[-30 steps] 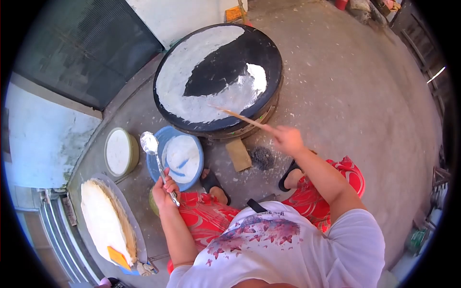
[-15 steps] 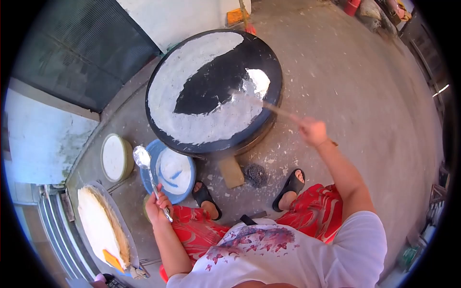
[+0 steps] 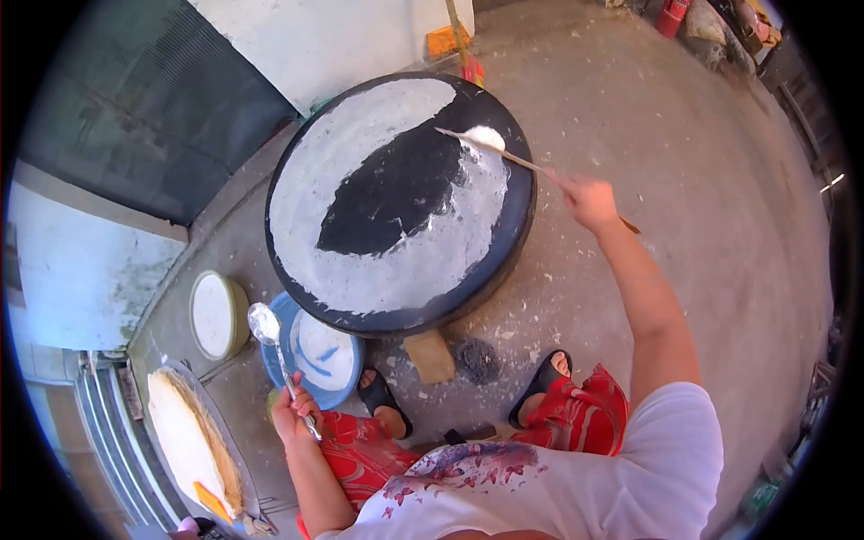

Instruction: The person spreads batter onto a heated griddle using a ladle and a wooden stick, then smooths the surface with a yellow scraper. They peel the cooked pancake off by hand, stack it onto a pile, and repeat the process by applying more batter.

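A large round black griddle [image 3: 396,193] stands before me, with white batter [image 3: 387,279] spread thinly in a band around its left, front and right. A bare black patch shows in the middle. My right hand [image 3: 589,202] is closed on the handle of a flat wooden spreader [image 3: 504,155]; its blade lies at the griddle's far right, by a thick white blob of batter [image 3: 486,137]. In my left hand [image 3: 295,407] is a metal ladle [image 3: 274,337], bowl up and coated white. The ladle's bowl is over the left edge of a blue basin [image 3: 355,378] of white batter.
A tub [image 3: 236,315] of white batter stands left of the basin. Nearer me on the left, a stack of thin pancakes [image 3: 184,432] lies on a tray. A brick [image 3: 430,357] and a dark scouring pad [image 3: 477,360] lie by my feet. A broom [image 3: 463,54] leans at the back.
The spreader has moved away from me, from the right-hand batter up to the blob at the far right. The batter band there reaches farther up. My left hand holds the ladle about the same.
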`<state>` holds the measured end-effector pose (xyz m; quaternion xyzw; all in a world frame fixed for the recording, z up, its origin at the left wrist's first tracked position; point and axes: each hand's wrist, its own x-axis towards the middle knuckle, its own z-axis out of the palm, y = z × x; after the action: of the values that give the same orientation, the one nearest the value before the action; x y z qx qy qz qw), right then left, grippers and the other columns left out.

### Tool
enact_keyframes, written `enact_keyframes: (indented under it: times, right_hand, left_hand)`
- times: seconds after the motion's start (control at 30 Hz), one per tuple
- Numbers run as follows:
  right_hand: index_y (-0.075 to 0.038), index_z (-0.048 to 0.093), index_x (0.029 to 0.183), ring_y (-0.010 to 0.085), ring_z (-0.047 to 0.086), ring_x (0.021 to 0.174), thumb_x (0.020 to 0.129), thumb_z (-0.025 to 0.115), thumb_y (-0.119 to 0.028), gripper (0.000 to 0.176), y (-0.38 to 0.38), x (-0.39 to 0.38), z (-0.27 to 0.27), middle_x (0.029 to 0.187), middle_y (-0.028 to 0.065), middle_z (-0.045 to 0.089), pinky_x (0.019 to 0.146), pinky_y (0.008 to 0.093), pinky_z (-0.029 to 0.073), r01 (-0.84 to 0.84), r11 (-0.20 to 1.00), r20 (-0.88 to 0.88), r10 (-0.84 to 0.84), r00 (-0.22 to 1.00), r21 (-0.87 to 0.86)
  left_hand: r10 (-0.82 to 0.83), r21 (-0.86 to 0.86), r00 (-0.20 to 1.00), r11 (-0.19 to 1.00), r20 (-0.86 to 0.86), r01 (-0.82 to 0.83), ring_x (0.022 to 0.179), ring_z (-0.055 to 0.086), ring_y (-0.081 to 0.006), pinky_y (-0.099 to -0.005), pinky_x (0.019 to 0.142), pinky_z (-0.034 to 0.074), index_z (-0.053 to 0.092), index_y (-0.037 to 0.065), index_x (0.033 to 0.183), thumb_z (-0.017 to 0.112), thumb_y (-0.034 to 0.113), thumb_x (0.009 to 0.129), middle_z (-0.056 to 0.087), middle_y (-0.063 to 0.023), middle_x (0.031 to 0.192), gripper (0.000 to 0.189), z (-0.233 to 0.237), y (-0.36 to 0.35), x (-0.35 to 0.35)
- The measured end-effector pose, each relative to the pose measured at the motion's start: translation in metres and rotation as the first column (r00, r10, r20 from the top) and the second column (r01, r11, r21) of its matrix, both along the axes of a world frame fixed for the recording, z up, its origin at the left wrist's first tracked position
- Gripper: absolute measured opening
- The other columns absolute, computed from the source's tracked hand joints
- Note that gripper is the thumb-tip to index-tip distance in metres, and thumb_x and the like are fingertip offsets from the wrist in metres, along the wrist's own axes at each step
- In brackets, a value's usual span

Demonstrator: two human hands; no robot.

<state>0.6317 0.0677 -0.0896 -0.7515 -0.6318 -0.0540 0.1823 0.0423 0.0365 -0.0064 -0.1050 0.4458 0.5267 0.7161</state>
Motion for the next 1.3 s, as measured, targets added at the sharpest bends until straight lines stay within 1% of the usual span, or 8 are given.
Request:
enact_keyframes:
  times: [0.2,0.3,0.43,0.73,0.87,0.93,1.13,1.3]
  right_hand:
    - [-0.032,0.058,0.111,0.0235,0.058,0.061,0.066,0.055,-0.007,0.051,0.039,-0.038,0.015,0.068,0.0047,0.058,0.055,0.0353,0.048,-0.016,1.000,-0.314,0.010,0.949,-0.016]
    - [-0.032,0.055,0.114,0.0237,0.059,0.063,0.067,0.054,-0.007,0.054,0.020,0.000,0.007,0.070,0.0053,0.059,0.057,0.0344,0.049,-0.230,0.966,-0.134,0.245,0.960,0.116]
    - [-0.030,0.052,0.118,0.0246,0.061,0.073,0.071,0.051,-0.008,0.051,0.081,0.012,0.004,0.078,0.0068,0.060,0.061,0.0345,0.049,0.037,0.994,0.127,-0.024,0.992,-0.107]
    - [-0.016,0.049,0.122,0.0325,0.060,0.079,0.083,0.046,-0.016,0.039,0.095,-0.024,0.045,0.087,0.0173,0.062,0.071,0.0396,0.048,0.275,0.940,-0.358,-0.331,0.873,-0.200]
    - [-0.017,0.052,0.120,0.0271,0.062,0.073,0.083,0.046,-0.016,0.037,0.074,-0.022,0.027,0.083,0.0156,0.064,0.069,0.0367,0.049,0.074,0.979,-0.445,-0.154,0.882,-0.191]
    - [-0.019,0.056,0.115,0.0184,0.062,0.068,0.084,0.046,-0.015,0.033,0.073,-0.031,0.039,0.081,0.0124,0.064,0.065,0.0327,0.048,0.110,0.947,-0.775,-0.310,0.550,-0.301]
    - [-0.014,0.058,0.113,0.0146,0.058,0.061,0.085,0.045,-0.015,0.031,0.086,-0.071,0.017,0.073,0.0083,0.062,0.063,0.0285,0.047,0.117,0.961,-0.585,-0.247,0.773,-0.251]
    - [-0.014,0.060,0.109,0.0229,0.061,0.088,0.084,0.048,-0.019,0.029,0.078,-0.064,0.006,0.095,0.0154,0.063,0.078,0.0303,0.045,0.322,0.920,-0.694,-0.382,0.610,-0.224]
  left_hand:
    - [0.013,-0.014,0.998,1.000,0.056,-0.013,0.049,0.042,-0.0087,-0.0203,0.039,0.035,0.050,-0.002,0.110,0.038,0.021,0.090,0.047,-0.0027,0.067,0.033,0.001,0.003,0.004]
    - [0.011,-0.013,0.999,1.000,0.040,-0.010,0.049,0.042,-0.0088,-0.0203,0.039,0.035,0.050,-0.002,0.110,0.038,0.021,0.090,0.047,-0.0030,0.068,0.033,-0.001,0.002,0.000]
    - [0.025,-0.007,1.000,1.000,0.011,-0.025,0.049,0.042,-0.0088,-0.0205,0.040,0.035,0.051,-0.002,0.109,0.039,0.021,0.090,0.048,-0.0031,0.068,0.033,-0.002,0.007,0.004]
    - [-0.002,-0.010,0.997,1.000,0.080,0.002,0.048,0.042,-0.0089,-0.0206,0.039,0.034,0.051,-0.002,0.109,0.039,0.021,0.089,0.048,-0.0038,0.067,0.033,0.001,0.007,0.005]
    - [-0.020,-0.005,0.999,1.000,0.044,0.020,0.047,0.041,-0.0091,-0.0210,0.039,0.034,0.051,-0.003,0.109,0.039,0.019,0.089,0.048,-0.0046,0.066,0.032,0.002,0.009,0.009]
    - [-0.009,-0.005,0.999,1.000,0.035,0.009,0.047,0.041,-0.0093,-0.0212,0.039,0.034,0.051,-0.003,0.109,0.040,0.019,0.089,0.047,-0.0047,0.066,0.031,0.005,0.008,0.005]
    - [-0.028,0.024,0.989,0.999,0.142,0.025,0.048,0.042,-0.0103,-0.0216,0.040,0.035,0.050,-0.003,0.109,0.041,0.019,0.089,0.047,-0.0053,0.066,0.031,0.010,-0.002,0.001]
    - [-0.033,0.047,0.989,0.999,0.143,0.027,0.049,0.042,-0.0106,-0.0220,0.041,0.035,0.050,-0.003,0.109,0.041,0.019,0.089,0.049,-0.0068,0.068,0.031,0.002,-0.008,-0.014]
